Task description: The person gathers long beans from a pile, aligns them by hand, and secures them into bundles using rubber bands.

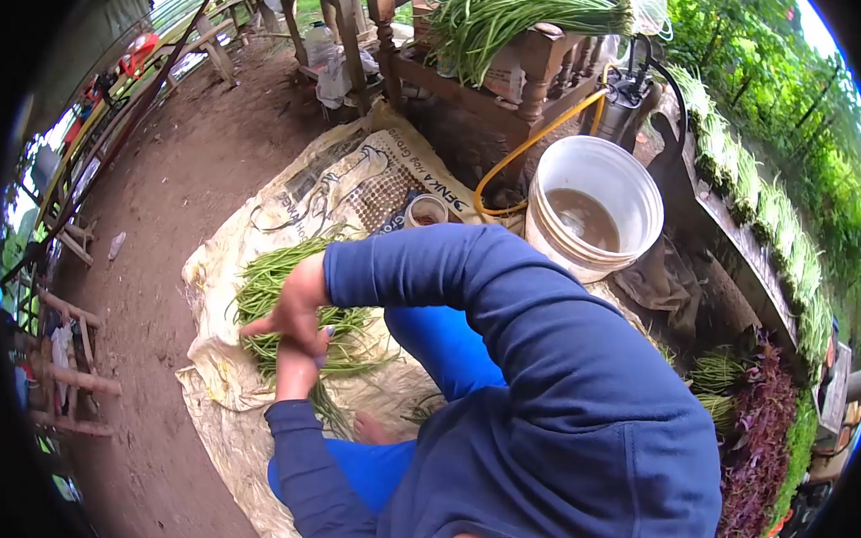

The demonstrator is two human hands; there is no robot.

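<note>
A loose pile of long green beans (269,282) lies on a spread woven sack (217,262) in front of my crossed legs. Above the pile is my right hand (301,298), one finger stretched out to the left and the others pointing down over my left hand. My left hand (297,371) reaches up from below and meets the right one at the beans. Its thumb shows, but its other fingers are mostly hidden, so what it grips cannot be made out. More bean strands lie under and beside my wrists.
A white bucket (544,226) with murky water stands to the right, near a small round container (426,210). Behind are a wooden bench (456,92) heaped with long beans (524,21), a yellow hose (510,158) and a sprayer tank (626,100). Purple leafy stalks (754,451) lie at right.
</note>
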